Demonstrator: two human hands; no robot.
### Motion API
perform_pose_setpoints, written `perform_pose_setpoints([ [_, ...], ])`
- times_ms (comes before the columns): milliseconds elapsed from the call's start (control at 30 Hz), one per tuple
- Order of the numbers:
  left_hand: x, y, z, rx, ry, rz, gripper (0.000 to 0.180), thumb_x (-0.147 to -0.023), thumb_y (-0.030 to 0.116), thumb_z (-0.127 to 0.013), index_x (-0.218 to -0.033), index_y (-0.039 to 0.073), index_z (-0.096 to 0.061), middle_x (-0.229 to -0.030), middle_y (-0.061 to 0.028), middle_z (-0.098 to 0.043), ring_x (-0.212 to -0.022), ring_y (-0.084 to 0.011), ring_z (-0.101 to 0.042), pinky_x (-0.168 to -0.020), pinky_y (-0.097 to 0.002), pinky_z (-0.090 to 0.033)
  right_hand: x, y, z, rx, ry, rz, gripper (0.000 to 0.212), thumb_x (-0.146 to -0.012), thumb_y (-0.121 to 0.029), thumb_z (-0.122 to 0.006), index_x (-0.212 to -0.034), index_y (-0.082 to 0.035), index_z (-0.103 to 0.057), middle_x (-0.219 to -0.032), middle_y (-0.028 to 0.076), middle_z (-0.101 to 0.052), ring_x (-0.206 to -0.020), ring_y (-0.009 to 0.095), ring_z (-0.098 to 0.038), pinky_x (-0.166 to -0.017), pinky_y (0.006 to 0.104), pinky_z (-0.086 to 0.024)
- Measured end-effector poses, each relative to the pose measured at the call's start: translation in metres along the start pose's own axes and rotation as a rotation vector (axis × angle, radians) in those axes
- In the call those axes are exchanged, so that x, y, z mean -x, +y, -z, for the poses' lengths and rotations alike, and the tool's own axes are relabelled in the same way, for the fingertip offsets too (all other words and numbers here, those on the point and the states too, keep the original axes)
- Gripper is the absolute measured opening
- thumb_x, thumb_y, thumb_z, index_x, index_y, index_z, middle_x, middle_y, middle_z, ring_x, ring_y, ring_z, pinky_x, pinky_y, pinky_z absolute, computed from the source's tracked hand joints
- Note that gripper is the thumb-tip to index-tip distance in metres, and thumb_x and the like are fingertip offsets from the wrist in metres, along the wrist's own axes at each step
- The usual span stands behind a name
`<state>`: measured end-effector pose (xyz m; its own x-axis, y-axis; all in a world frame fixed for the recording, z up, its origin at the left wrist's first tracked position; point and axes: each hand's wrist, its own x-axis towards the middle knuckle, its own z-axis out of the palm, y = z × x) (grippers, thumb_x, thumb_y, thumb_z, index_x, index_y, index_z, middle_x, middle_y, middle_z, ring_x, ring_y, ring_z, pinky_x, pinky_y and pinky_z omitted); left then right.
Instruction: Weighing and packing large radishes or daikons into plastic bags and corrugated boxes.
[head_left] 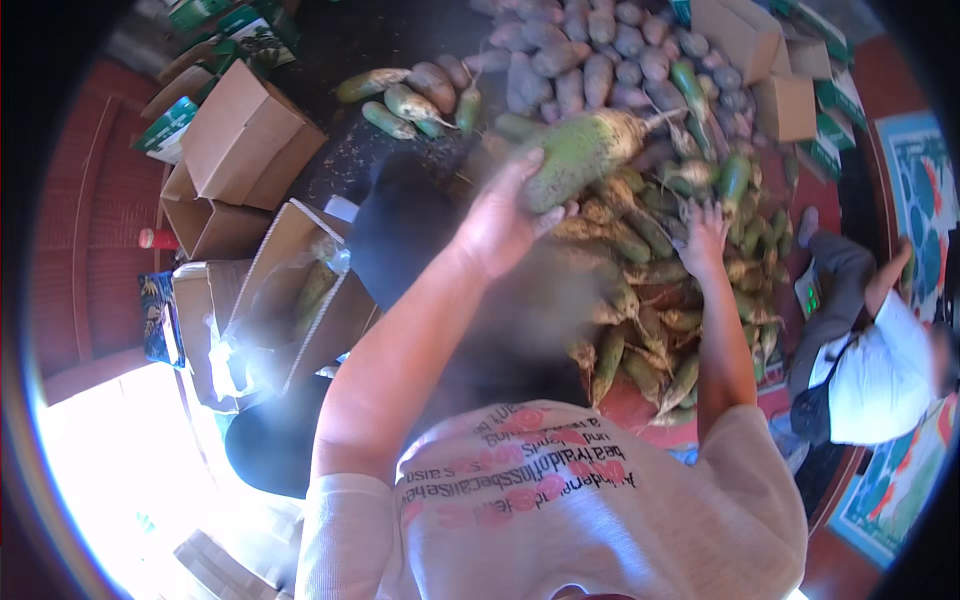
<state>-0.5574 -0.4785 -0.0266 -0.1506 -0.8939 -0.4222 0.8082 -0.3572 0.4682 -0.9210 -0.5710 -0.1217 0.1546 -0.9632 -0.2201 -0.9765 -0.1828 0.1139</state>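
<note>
My left hand (503,217) is closed around the lower end of a large green radish (580,160). The radish is lifted above the pile, its pale root end pointing to the upper right. Farther right, my right hand (704,238) reaches onto a heap of green radishes (655,340), fingers apart and touching the heap near a dark green radish (735,180). Nothing is seen held in it. Part of the heap is hidden behind the raised radish and my forearms.
Reddish-purple root vegetables (585,75) are piled at the far side. Several radishes lie apart at far left. Cardboard boxes (245,135) stand on the left, one open box (300,290) holding radishes in clear plastic. A person in a white top (880,370) sits at the right.
</note>
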Motion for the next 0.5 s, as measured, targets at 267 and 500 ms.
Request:
perform_pose_setpoints([
  [267,0.027,0.056,0.001,0.074,-0.072,-0.066,0.063,-0.097,0.058,-0.051,-0.132,0.006,-0.052,-0.109,-0.0141,-0.066,-0.078,-0.0227,-0.067,-0.063,-0.0252,-0.060,0.008,-0.192,0.252,-0.128,0.489,0.868,0.099,-0.056,-0.021,-0.091,-0.145,-0.017,-0.047,-0.147,0.015,-0.047,-0.139,0.036,-0.040,-0.116,0.0484,-0.034],
  [500,0.103,0.185,0.032,-0.114,-0.074,-0.330,0.081,-0.099,0.071,-0.019,-0.132,0.006,-0.054,-0.102,-0.0130,-0.069,-0.071,-0.0189,-0.066,-0.063,-0.0283,-0.055,-0.022,-0.330,0.322,-0.535,0.130,1.203,0.083,-0.064,-0.010,-0.084,-0.139,-0.010,-0.048,-0.128,0.011,-0.063,-0.117,0.028,-0.062,-0.101,0.0379,-0.048],
])
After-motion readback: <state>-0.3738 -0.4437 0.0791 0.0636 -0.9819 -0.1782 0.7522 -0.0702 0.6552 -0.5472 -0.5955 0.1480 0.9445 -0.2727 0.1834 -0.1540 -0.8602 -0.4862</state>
